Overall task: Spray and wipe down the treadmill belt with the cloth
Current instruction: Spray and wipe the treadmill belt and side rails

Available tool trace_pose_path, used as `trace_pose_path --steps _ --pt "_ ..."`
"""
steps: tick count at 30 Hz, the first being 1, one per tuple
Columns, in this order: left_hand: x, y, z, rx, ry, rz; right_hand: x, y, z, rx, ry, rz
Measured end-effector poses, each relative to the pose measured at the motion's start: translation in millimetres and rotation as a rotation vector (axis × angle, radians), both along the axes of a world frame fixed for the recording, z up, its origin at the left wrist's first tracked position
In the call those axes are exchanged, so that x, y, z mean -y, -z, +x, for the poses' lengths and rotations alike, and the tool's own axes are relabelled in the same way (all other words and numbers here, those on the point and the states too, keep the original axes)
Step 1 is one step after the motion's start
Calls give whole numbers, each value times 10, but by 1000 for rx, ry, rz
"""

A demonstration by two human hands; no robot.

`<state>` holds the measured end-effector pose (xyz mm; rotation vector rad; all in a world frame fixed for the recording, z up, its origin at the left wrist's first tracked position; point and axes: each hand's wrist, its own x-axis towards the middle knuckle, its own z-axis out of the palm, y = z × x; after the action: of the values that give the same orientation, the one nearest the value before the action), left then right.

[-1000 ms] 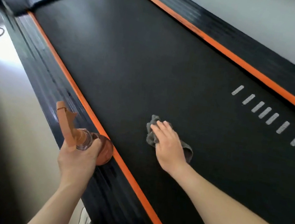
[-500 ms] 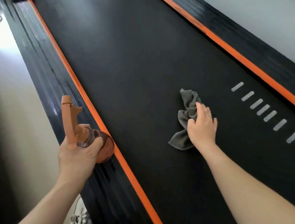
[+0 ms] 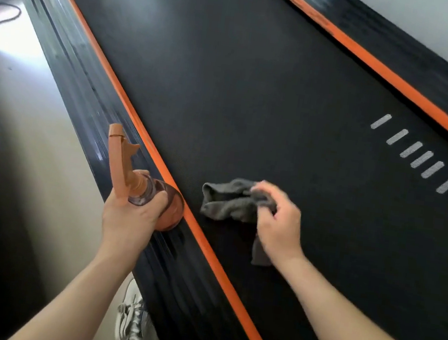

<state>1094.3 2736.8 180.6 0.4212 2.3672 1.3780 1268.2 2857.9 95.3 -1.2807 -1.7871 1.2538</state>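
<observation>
- The cloth (image 3: pixel 224 202) has swept back from mid-belt to the treadmill belt's (image 3: pixel 255 89) left edge.
- The right grip (image 3: pixel 278 227) pinches it, bunched.
- The left grip (image 3: pixel 129 217) clasps the spray bottle (image 3: pixel 155 192) by the side rail (image 3: pixel 74 72).
- Wiping looks midway; the far belt probably remains.

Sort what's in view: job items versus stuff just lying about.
Job: spray bottle, held by left hand; grey cloth, gripped by right hand; treadmill belt.
Lying about: shoe and cable, both on the floor.
</observation>
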Motion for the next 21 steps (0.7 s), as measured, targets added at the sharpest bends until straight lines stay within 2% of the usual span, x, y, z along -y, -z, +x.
trace_pose_path --steps 2,4,5,9,11,12,15,17,18,19,21 --pt "-20 57 3 32 -4 2 -328 -7 -82 181 -25 -3" --pt "42 131 -1 71 -18 -54 -338 59 -157 405 -166 33" --pt "72 160 0 104 -23 -74 -273 105 -162 421 -214 65" --pt "241 199 115 104 -103 -86 181 61 -95 172 -327 -49" --pt "334 194 291 2 -149 -177 314 -1 -12 170 -399 -171" --pt "374 214 408 -67 -77 -207 303 -43 3 175 -411 -239" --pt "315 304 709 -251 362 -228 124 -227 10 76 -473 -455" --pt "137 398 752 -275 578 -277 -26 -365 26 20 -575 -604" --pt "39 421 727 -249 628 -319 -74 -390 27 9 -591 -606" --pt "-53 442 719 -220 661 -379 -121 -400 62 25 -537 -518" --pt "-149 447 681 -262 689 -461 -238 -376 100 97 -276 -232"
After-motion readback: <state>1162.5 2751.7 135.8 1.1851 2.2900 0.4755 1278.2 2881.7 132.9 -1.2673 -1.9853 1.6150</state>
